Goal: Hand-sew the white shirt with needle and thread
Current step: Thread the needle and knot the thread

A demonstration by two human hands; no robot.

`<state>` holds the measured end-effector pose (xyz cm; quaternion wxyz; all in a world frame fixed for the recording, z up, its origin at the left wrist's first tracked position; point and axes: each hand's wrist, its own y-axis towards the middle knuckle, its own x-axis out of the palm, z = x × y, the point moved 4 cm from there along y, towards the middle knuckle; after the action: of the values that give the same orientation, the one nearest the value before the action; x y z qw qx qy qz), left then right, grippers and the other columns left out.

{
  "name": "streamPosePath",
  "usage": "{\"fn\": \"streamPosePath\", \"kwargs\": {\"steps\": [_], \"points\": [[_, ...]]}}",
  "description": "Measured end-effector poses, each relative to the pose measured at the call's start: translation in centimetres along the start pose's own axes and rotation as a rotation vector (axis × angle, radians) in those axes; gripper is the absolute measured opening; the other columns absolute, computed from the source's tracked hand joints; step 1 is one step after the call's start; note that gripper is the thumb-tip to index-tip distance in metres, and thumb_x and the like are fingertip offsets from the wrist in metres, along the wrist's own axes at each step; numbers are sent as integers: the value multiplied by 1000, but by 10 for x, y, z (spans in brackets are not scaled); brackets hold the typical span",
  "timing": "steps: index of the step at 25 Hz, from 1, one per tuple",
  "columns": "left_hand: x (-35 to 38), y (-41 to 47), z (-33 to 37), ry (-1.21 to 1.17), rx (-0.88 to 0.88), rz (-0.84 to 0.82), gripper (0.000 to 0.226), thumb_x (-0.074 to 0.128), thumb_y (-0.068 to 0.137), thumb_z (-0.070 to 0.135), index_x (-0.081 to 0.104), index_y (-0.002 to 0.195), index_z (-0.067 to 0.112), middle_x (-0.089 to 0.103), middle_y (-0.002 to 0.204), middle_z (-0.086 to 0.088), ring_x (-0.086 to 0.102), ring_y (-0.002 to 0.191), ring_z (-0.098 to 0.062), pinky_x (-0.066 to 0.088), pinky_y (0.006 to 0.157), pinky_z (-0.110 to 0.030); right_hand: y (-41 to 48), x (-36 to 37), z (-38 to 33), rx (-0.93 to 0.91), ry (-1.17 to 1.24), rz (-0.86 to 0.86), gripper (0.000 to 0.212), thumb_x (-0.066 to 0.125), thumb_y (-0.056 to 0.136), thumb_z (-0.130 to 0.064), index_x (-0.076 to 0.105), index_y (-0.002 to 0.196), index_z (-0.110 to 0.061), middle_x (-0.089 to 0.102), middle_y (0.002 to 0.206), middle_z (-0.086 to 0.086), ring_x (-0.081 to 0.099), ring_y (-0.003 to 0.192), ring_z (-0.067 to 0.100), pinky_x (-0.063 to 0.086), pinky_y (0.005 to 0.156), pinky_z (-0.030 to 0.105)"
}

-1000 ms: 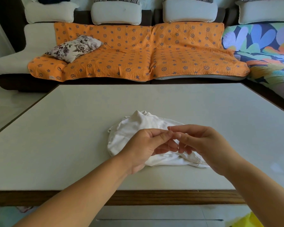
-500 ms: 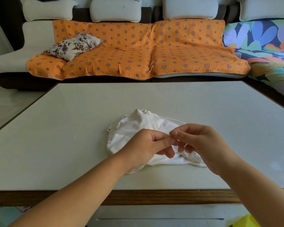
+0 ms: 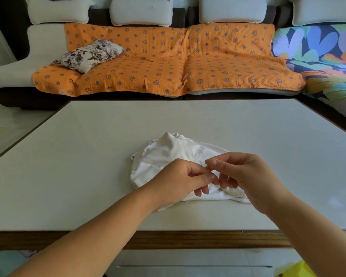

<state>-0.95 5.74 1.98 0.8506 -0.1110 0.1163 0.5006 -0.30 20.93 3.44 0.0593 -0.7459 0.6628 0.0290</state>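
Note:
A crumpled white shirt (image 3: 168,156) lies on the pale table (image 3: 88,166) near its front edge. Both hands hover just above the shirt, fingertips meeting. My left hand (image 3: 180,182) pinches thumb against forefinger on a fine needle (image 3: 208,169), which shows only as a thin sliver between the two hands. My right hand (image 3: 246,176) pinches with forefinger and thumb right above it, seemingly on the thread, which is too fine to make out. The other fingers of both hands curl loosely over the cloth.
The table has a wooden front edge (image 3: 188,238). Behind it stands a sofa with an orange patterned cover (image 3: 168,62), a floral pillow (image 3: 88,54) and a colourful throw (image 3: 324,56) at the right. A yellow object (image 3: 296,270) peeks in at bottom right.
My right fingertips have curled down and closed in over my left thumb and forefinger. Both hands stay above the shirt, which has not moved.

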Motion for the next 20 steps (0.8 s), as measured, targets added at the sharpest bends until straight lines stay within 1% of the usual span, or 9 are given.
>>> {"fn": "streamPosePath", "kwargs": {"steps": [4,6,8,11,12,14,16,18,20], "points": [[0,1,-1,35,-21,-2,16,63,95,25,77,89,21,67,67,11,58,64,-5,50,75,-19,0,-1,0,-13,-4,20,11,72,81,-17,78,80,-9,68,62,3,52,49,12,38,48,19],[1,0,-2,39,-31,-8,16,63,95,26,77,87,23,68,67,11,59,65,-5,50,77,-20,0,-1,0,-16,9,26,10,71,82,-16,77,80,-8,71,67,3,53,49,12,38,47,19],[1,0,-1,37,-33,-17,17,63,95,25,76,85,24,67,67,11,59,64,-4,49,74,-16,0,-1,0,-13,14,24,11,70,82,-15,77,82,-8,73,75,6,53,50,12,38,47,19],[0,-1,0,33,-37,-25,19,63,95,24,75,81,24,67,68,9,58,63,-4,47,70,-12,1,0,0,7,5,5,12,70,82,-18,78,83,-9,73,74,4,54,51,13,40,49,19],[0,-1,1,29,-39,-28,21,63,95,24,74,78,24,67,68,9,57,63,-4,47,69,-11,1,0,0,22,13,-11,16,69,81,-23,78,86,-11,74,76,4,54,53,14,41,50,20],[0,-3,2,15,-41,-33,25,62,96,22,72,73,24,67,69,7,56,61,-4,46,67,-10,2,0,2,72,63,-67,32,62,81,-36,76,96,-12,74,87,7,55,57,16,41,56,26],[0,-4,4,-11,-37,-37,26,62,96,19,72,72,23,67,70,6,55,58,-2,45,64,-9,4,-2,5,155,125,-125,45,48,92,-44,73,105,-9,74,92,11,56,61,20,41,60,30],[-1,-5,5,-38,-34,-43,21,60,97,16,74,80,17,66,66,8,55,58,0,44,62,-10,5,-4,9,254,178,-197,56,35,100,-45,71,108,-4,72,88,14,58,62,22,41,60,30],[-1,-5,5,-56,-26,-45,18,60,97,15,75,88,12,64,64,8,55,58,-1,45,62,-11,4,-3,10,293,178,-292,54,33,101,-40,71,110,-2,69,87,15,59,64,23,42,59,29]]}}
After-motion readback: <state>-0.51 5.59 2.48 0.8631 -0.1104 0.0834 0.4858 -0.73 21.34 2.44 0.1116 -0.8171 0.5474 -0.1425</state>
